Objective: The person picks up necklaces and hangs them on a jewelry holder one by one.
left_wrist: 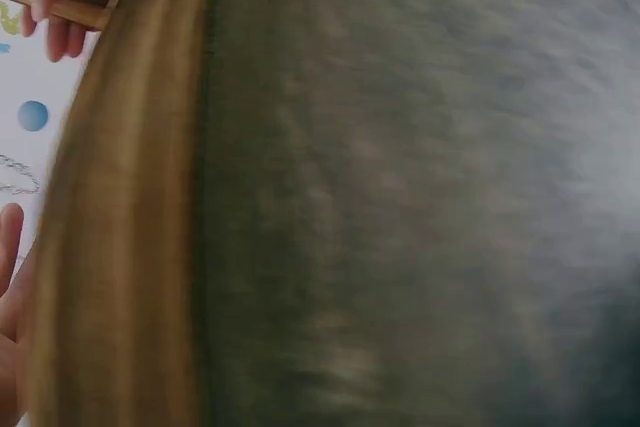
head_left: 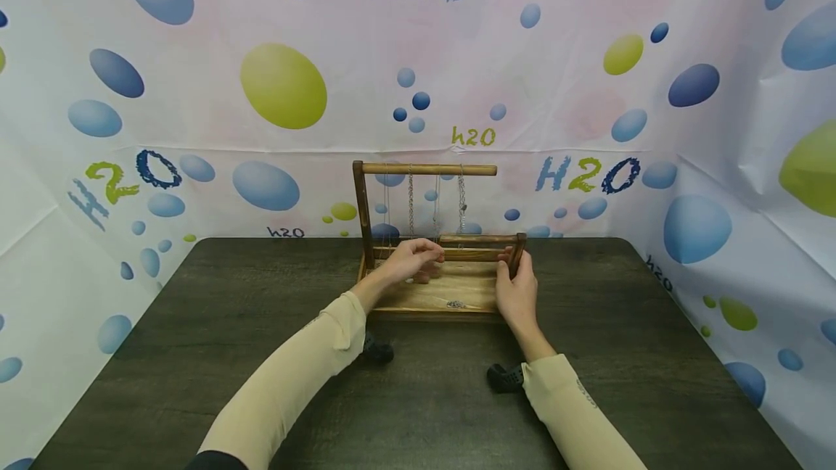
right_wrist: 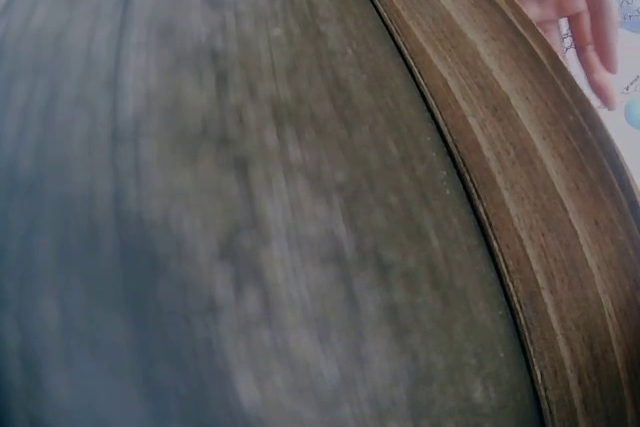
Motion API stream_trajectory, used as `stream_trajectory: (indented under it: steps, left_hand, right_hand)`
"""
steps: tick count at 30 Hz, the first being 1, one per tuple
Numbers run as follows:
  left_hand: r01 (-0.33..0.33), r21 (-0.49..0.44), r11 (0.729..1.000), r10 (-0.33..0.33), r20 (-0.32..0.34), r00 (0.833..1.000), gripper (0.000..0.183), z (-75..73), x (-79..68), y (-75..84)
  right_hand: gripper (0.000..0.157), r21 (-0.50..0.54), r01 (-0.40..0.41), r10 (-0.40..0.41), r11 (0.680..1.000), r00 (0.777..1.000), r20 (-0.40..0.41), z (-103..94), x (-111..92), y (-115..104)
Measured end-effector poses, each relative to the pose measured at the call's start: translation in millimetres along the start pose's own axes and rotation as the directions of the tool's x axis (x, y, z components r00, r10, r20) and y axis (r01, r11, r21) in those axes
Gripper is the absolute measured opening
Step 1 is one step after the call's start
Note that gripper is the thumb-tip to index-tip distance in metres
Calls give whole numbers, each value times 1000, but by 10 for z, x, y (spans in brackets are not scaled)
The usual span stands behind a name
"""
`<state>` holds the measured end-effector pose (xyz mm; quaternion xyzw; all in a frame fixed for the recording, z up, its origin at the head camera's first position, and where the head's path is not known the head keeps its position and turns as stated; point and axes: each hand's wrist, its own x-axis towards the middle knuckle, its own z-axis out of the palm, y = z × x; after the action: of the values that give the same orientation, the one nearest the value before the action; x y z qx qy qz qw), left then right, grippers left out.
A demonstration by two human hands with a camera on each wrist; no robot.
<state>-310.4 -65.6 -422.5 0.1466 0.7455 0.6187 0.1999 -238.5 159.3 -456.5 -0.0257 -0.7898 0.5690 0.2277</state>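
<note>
A wooden jewelry stand has a tall upper bar at the left and a shorter lower bar at the right, over a tray base. Several chain necklaces hang from the upper bar. My right hand grips the short right post. In the left wrist view, the right hand's fingers curl around the wood. Over the tray, my left hand is held near the lower bar's free end, its fingers loosely bent. The right wrist view shows its fingers hanging relaxed.
A small silver chain lies at the tray's front edge. The dark wood-grain table extends around the stand. Behind it hangs a white backdrop with blue and green spots. Black wrist camera mounts sit under both forearms.
</note>
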Motion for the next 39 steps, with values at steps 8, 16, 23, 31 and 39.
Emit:
stream_trajectory:
  steps: [8,16,23,31,39]
  left_hand:
    - [8,-47,999,-6,27,1000,37,-13,-118,-138]
    - [4,-75,997,-2,29,1000,40,-116,-248,-187]
    - [-4,-93,996,11,75,997,42,-150,-353,-221]
    - [-33,-16,999,35,119,992,39,-127,-354,-235]
    - [-43,80,996,29,165,986,34,-115,-324,-276]
  right_hand:
    - [31,16,13,-13,1000,1000,-4,3,6,13]
    - [30,13,20,-20,1000,1000,-10,3,11,0]
    - [31,21,22,-22,1000,1000,-1,9,7,20]
    - [31,19,18,-18,1000,1000,-8,11,9,15]
    - [30,17,8,-8,1000,1000,-15,17,3,19]
